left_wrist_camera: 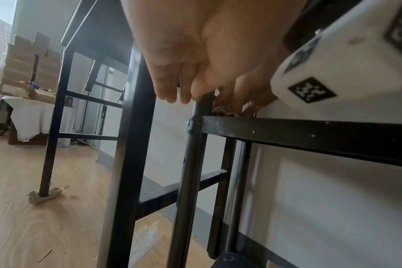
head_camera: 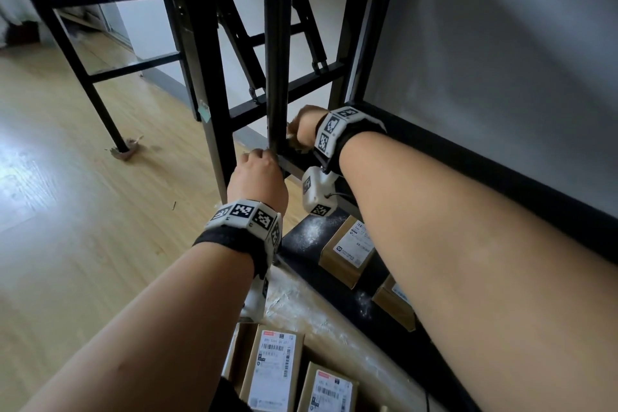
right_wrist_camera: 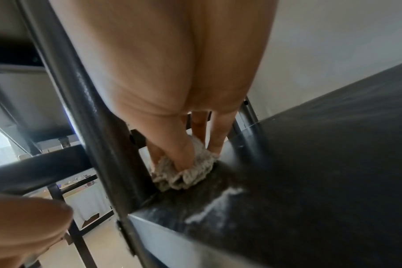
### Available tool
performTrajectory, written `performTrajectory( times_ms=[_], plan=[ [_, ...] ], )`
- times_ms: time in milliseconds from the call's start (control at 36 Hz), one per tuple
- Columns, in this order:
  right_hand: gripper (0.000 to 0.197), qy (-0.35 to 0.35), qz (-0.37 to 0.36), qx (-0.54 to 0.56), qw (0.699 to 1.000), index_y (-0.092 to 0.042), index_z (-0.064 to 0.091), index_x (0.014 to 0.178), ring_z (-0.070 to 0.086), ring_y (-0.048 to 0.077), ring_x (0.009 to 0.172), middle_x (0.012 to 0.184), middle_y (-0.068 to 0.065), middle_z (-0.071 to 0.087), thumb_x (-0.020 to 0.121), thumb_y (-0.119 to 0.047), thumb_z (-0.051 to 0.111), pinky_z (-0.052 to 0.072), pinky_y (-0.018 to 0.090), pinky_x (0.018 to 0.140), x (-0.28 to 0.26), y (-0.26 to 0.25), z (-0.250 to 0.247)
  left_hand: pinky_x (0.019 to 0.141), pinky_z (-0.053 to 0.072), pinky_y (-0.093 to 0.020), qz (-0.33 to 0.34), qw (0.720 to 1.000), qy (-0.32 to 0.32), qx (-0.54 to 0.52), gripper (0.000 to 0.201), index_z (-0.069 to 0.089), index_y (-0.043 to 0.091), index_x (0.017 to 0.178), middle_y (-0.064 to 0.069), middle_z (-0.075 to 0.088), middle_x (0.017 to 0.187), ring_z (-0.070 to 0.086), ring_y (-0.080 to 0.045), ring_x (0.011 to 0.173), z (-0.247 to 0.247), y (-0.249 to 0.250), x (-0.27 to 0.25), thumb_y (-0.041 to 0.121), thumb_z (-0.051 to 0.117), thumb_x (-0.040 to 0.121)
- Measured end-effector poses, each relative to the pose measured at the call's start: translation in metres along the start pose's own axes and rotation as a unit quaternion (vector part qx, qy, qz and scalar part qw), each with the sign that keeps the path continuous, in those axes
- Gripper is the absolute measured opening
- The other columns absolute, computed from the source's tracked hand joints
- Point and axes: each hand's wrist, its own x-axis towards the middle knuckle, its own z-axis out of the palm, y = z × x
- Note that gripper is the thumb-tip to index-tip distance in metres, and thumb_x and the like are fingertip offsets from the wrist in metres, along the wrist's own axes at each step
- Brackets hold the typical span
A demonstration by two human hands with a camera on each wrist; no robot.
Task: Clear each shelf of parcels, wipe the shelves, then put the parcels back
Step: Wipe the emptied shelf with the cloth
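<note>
Four parcels point(head_camera: 347, 251) point(head_camera: 396, 303) point(head_camera: 272, 368) point(head_camera: 329, 390), two hands point(head_camera: 259, 174) point(head_camera: 302, 125), one cloth point(right_wrist_camera: 184, 172).

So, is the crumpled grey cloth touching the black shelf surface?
Touching: the right wrist view shows the right hand pressing the crumpled grey cloth onto the black shelf surface.

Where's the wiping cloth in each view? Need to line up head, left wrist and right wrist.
Head: the cloth is a sliver at the right hand, just right of the upright post.
Left wrist: crumpled bit of cloth on the shelf edge, right of the post.
Right wrist: cloth at centre, under the fingers, in the shelf corner.
Shared landmark: the post.
</note>
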Motion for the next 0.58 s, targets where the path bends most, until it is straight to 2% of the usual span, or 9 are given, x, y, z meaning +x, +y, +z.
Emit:
performTrajectory(
  times_ms=[83,194,222,333,389,444,500,556,583],
  plan=[
    [0.036,-0.012,0.017,0.036,0.999,-0.017,0.061,0.129,0.052,0.016,0.101,0.132,0.008,0.057,0.094,-0.018,0.053,0.042,0.026,0.088,-0.01,0.004,-0.002,0.101,0.037,-0.035,0.003,1.0,0.012,-0.001,0.038,0.045,0.009,0.132,-0.01,0.049,0.133,0.041,-0.028,0.125,-0.003,0.0,-0.004,0.013,0.043,0.094],
    [0.036,-0.011,0.023,0.048,0.999,-0.02,0.064,0.125,0.057,0.022,0.11,0.128,0.007,0.06,0.091,-0.024,0.056,0.044,0.029,0.09,-0.024,0.009,-0.001,0.102,0.036,-0.034,-0.002,1.0,0.008,0.005,0.038,0.043,0.008,0.133,-0.01,0.048,0.134,0.04,-0.028,0.126,-0.01,-0.001,-0.012,0.015,0.044,0.096],
    [0.034,-0.011,0.023,0.05,0.998,-0.019,0.066,0.123,0.059,0.023,0.108,0.125,0.006,0.062,0.091,-0.025,0.058,0.045,0.03,0.091,-0.027,0.01,0.0,0.102,0.035,-0.034,-0.003,1.0,0.007,0.007,0.038,0.042,0.007,0.134,-0.01,0.047,0.135,0.039,-0.028,0.126,-0.012,-0.001,-0.014,0.014,0.044,0.096],
    [0.015,-0.013,0.039,0.105,0.994,-0.01,0.075,0.093,0.067,0.026,0.095,0.102,0.008,0.072,0.086,-0.022,0.07,0.052,0.037,0.092,-0.041,0.009,0.005,0.101,0.037,-0.035,-0.005,1.0,0.008,0.008,0.037,0.043,0.007,0.132,-0.011,0.048,0.133,0.04,-0.029,0.125,-0.016,0.001,-0.022,0.014,0.044,0.096],
    [0.016,-0.005,0.052,0.131,0.99,-0.011,0.074,0.082,0.068,0.024,0.091,0.097,0.008,0.073,0.083,-0.027,0.074,0.054,0.033,0.084,-0.051,0.008,0.006,0.101,0.037,-0.035,-0.005,1.0,0.008,0.009,0.037,0.043,0.007,0.132,-0.011,0.048,0.133,0.041,-0.028,0.125,-0.017,0.002,-0.026,0.014,0.045,0.096],
    [0.016,-0.003,0.043,0.145,0.988,-0.017,0.069,0.072,0.067,0.023,0.088,0.094,0.005,0.072,0.085,-0.027,0.072,0.05,0.025,0.068,-0.059,0.009,0.008,0.1,0.038,-0.036,-0.006,1.0,0.009,0.007,0.037,0.044,0.007,0.132,-0.011,0.048,0.133,0.04,-0.028,0.125,-0.018,0.003,-0.029,0.014,0.046,0.095],
    [0.01,-0.014,0.028,0.143,0.989,-0.015,0.074,0.084,0.065,0.02,0.089,0.099,0.002,0.07,0.089,-0.02,0.067,0.044,0.022,0.065,-0.073,0.011,0.007,0.099,0.039,-0.036,-0.001,1.0,0.011,0.006,0.038,0.044,0.007,0.131,-0.011,0.048,0.133,0.04,-0.028,0.124,-0.02,0.005,-0.033,0.013,0.047,0.094],
    [0.022,-0.028,0.006,0.132,0.991,-0.016,0.075,0.107,0.06,0.018,0.09,0.107,0.001,0.066,0.092,-0.011,0.06,0.044,0.02,0.073,-0.082,0.013,0.006,0.099,0.039,-0.036,0.001,1.0,0.012,0.004,0.039,0.044,0.008,0.132,-0.011,0.047,0.134,0.04,-0.028,0.125,-0.022,0.007,-0.035,0.012,0.048,0.093],
    [0.027,-0.023,0.003,0.135,0.991,-0.017,0.073,0.113,0.06,0.018,0.093,0.11,0.001,0.066,0.093,-0.008,0.057,0.045,0.021,0.077,-0.085,0.014,0.005,0.099,0.039,-0.036,0.002,1.0,0.012,0.002,0.039,0.043,0.008,0.132,-0.011,0.047,0.134,0.04,-0.029,0.125,-0.023,0.009,-0.035,0.012,0.048,0.093]
  ],
)
